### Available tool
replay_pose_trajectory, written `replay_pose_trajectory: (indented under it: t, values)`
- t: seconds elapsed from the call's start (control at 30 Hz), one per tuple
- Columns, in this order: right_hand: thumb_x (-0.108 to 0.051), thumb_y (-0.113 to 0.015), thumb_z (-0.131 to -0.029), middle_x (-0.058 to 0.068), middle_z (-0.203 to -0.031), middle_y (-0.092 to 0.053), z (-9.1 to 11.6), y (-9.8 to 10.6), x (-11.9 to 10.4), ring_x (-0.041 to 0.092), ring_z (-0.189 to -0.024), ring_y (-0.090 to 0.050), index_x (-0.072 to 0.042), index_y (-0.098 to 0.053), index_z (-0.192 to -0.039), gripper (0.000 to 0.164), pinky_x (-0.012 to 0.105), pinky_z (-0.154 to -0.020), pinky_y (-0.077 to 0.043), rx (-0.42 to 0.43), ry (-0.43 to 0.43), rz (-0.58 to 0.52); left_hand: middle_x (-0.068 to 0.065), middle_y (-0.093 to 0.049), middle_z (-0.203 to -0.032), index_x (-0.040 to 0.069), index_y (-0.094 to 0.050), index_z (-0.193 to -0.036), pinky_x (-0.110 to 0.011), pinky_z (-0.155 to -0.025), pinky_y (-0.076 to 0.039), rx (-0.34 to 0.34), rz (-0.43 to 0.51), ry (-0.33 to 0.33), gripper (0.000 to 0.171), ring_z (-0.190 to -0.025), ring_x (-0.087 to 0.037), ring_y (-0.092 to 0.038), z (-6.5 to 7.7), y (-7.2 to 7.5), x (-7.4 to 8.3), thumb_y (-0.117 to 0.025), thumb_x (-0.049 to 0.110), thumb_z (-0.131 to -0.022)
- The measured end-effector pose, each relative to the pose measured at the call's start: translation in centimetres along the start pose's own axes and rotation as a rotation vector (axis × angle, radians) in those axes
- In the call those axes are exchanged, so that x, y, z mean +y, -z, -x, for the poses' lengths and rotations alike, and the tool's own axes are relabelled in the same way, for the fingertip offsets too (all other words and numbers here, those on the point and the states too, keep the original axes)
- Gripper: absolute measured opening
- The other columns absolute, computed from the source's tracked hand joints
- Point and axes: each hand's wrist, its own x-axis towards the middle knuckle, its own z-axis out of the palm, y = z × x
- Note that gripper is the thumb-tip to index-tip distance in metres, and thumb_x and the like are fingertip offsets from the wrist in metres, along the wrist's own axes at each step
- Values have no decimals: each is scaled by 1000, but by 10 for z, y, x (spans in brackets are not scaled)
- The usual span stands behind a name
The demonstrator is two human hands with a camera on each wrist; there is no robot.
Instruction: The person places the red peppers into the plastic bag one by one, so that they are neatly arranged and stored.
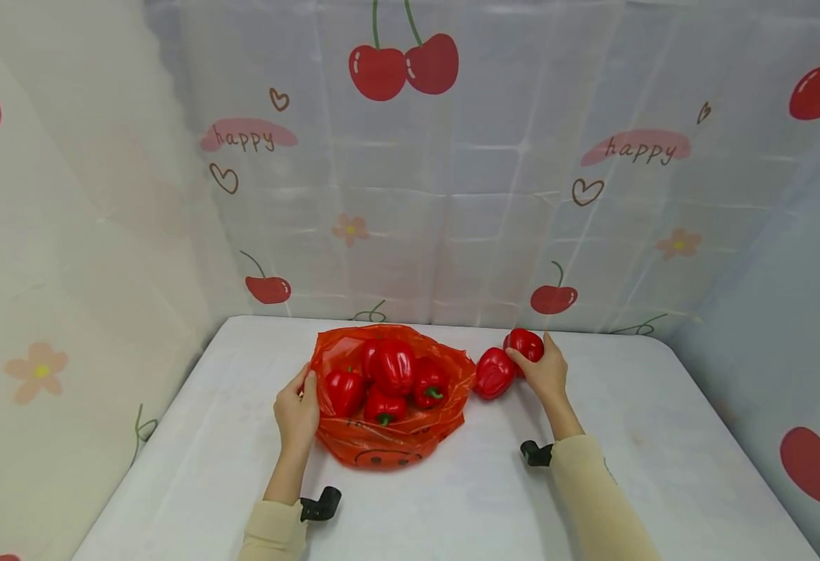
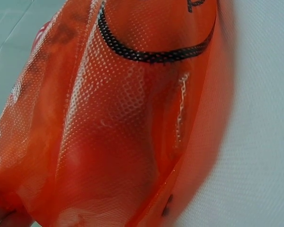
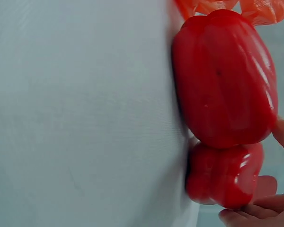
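Sitting inside the right grip (image 1: 550, 375) is the rear red pepper (image 1: 524, 343).

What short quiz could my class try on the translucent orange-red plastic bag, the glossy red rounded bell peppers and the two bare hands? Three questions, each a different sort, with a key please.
1. Which hand holds the rim of the translucent orange-red plastic bag, with glossy red rounded bell peppers inside?
2. True or false: all the peppers in view lie inside the bag.
3. Choose one. The bare right hand touches: A. the bag; B. a pepper outside the bag; C. nothing.

Key
1. The bare left hand.
2. False: the nearer loose pepper, for one, lies outside, beside the bag.
3. B: it is at the farther loose pepper.
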Motion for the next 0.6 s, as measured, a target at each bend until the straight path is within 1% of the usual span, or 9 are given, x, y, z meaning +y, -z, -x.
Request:
replay_pose_trajectory:
  t: [0.17, 0.4, 0.6]
  values:
    - [-34, -63, -93, 30, -155, -27, -2, -3, 7, 47, -141, -29, 7, -16, -153, 86, 59, -108, -39, -15, -32, -10, -21, -57, -136, 1, -54, -137, -51, -103, -46, -8, 0, 4, 39, -127, -40, -53, 0, 0, 0, -49, 16, -102]
    - [-31, -63, -93, 32, -151, -32, -5, -6, 18, 48, -137, -34, 9, -19, -151, 83, 58, -106, -41, -30, -43, 26, -22, -57, -136, 0, -54, -137, -52, -103, -46, -9, 2, 8, 39, -127, -40, -53, 0, 0, -1, -48, 16, -102]
    - [-31, -64, -93, 32, -148, -36, -4, -7, 18, 48, -135, -37, 10, -23, -149, 81, 58, -106, -42, -6, -49, 27, -22, -57, -136, 0, -55, -136, -53, -105, -44, -6, 7, 13, 39, -128, -40, -52, 0, 0, 0, -49, 16, -102]
